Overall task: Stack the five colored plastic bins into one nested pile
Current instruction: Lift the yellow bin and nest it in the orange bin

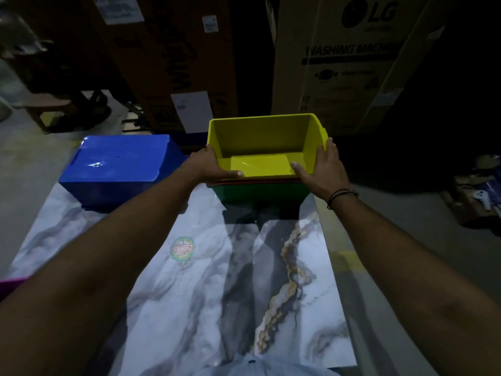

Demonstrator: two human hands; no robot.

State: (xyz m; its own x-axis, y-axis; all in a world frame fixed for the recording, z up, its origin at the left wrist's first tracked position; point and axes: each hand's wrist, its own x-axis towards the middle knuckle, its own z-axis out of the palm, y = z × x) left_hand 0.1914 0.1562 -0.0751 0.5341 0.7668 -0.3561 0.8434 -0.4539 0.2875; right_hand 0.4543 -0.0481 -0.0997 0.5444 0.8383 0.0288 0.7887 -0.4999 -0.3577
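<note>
A yellow bin sits open side up at the far middle of the marble-patterned table, nested in a red bin whose rim just shows, which rests in a green bin. My left hand grips the yellow bin's left wall, thumb inside. My right hand grips its right wall, thumb inside. A blue bin lies upside down to the left of the pile. A magenta edge, perhaps another bin, peeks in at the left border.
Large cardboard boxes stand close behind the table, one marked as a washing machine. A round sticker is on the tabletop. Clutter lies on the floor at the right. The room is dim.
</note>
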